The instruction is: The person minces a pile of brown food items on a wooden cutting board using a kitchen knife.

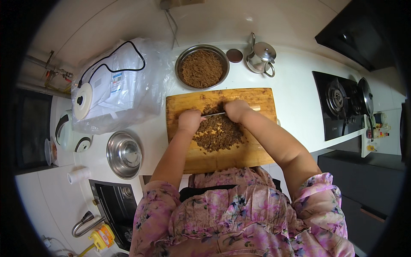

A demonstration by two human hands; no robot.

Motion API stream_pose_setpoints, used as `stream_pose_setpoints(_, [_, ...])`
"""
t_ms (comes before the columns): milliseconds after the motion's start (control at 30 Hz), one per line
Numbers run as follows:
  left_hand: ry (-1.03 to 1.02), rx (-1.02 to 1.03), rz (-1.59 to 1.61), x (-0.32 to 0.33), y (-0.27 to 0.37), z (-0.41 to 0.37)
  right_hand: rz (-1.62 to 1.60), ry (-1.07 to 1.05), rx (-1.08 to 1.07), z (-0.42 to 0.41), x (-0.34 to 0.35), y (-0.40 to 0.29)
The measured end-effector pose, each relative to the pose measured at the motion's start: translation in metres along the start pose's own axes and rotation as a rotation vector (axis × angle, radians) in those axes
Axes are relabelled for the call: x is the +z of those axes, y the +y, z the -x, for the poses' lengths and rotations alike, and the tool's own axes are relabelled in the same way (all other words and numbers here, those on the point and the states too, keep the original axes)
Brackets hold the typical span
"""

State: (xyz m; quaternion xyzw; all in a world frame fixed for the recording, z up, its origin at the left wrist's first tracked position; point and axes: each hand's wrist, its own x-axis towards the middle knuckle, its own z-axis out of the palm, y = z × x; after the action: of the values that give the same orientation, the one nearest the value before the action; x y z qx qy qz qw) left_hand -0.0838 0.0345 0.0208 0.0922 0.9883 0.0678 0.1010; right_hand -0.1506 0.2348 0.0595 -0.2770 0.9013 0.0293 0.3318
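A knife (214,114) with a pale handle lies across a heap of dark brown chopped food (218,133) on a wooden cutting board (224,163). My right hand (237,110) is closed around the knife where blade meets handle, and the handle's end sticks out beyond it. At the other end of the blade, my left hand (190,120) grips the tip, thumb along its near side. Only the middle of the blade shows between the hands. Crumbs spread on both sides of the blade, with bare wood showing through in patches.
Behind the board stands a steel bowl (179,69) of brown crumbly food, beside a dark round lid (234,55) and a steel pot with a spout (261,56). Left are a plastic-wrapped appliance (128,93), an empty steel basin (123,154) and a sink (112,199). A gas hob (334,128) is right.
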Motion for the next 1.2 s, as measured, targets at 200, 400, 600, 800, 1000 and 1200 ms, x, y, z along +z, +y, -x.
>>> stream_pose_setpoints(200, [-0.121,-0.065,-0.054,-0.003,0.016,-0.013,-0.12,-0.006,-0.069,0.001,0.012,0.021])
stream_pose_setpoints(400, [-0.079,-0.006,-0.017,-0.004,-0.011,0.009,0.027,-0.129,0.016,0.011,-0.012,-0.021])
stream_pose_setpoints(600, [-0.203,-0.012,-0.079,-0.012,0.019,-0.005,-0.15,0.107,-0.066,0.01,0.034,0.014])
stream_pose_setpoints(800, [0.042,0.025,-0.031,0.011,0.01,0.02,-0.083,-0.018,0.058,0.017,0.022,-0.01])
stream_pose_setpoints(1000, [-0.046,0.082,-0.057,0.002,0.005,0.014,-0.108,-0.051,0.023,0.022,0.031,-0.009])
stream_pose_setpoints(1200, [-0.116,0.05,-0.179,0.007,0.023,0.019,-0.103,0.035,-0.08,0.027,0.045,0.008])
